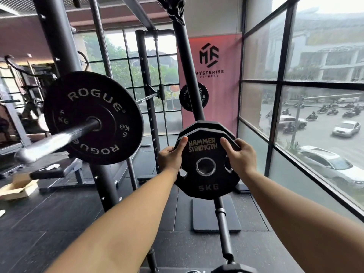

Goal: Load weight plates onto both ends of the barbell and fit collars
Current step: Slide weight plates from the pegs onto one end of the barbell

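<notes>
While clear of the barbell [59, 138], two stacked plates [206, 186] in two gripping hands [170, 156] [239, 154]; two Rogue plates [92, 107] [191, 96] aboard.

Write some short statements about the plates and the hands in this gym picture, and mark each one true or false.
1. The left hand and right hand both grip the Hammer Strength plate. True.
2. That plate is marked 10KG. False: it reads 5KG.
3. A Rogue plate sits on the barbell sleeve. True.
4. A collar is fitted outside the Rogue plate. False: the sleeve there is bare.
</notes>
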